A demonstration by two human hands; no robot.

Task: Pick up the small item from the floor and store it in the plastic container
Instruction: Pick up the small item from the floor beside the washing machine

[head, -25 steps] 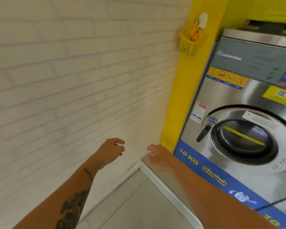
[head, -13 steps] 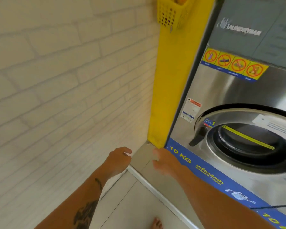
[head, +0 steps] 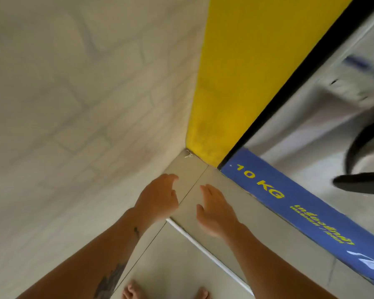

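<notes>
1. Location: tiled floor (head: pixel 181 266) at a corner formed by a white brick-pattern wall (head: pixel 73 104), a yellow panel (head: pixel 235 83) and a steel washing machine (head: pixel 311 130) w/ blue "10 KG" strip (head: pixel 289 203). A raised step edged w/ white trim (head: pixel 203 244) is noted.
2. Small item (head: pixel 188 155): found at the very corner, approx. 12 o'clock from both hands, touching or just beside the wall/panel joint. Pale, thin, possibly metallic; too small & blurred for firm ID.
3. Left hand (head: pixel 158 197): fingers loosely curled, nothing held, item not yet reached.
4. Right hand (head: pixel 216 210): flat, fingers extended, nothing held, at approx. 5 o'clock from item.
5. Handling, judged: v. light, prob. stiff, low-lying on smooth tile, so likely to skid or be pushed deeper into the joint. A thumb-and-forefinger pinch from above is advised, taken at the end projecting away from the wall.
6. Plastic container: not in view; position cannot be stated.
7. Bare toes (head: pixel 132 292) noted at 6 o'clock.
</notes>
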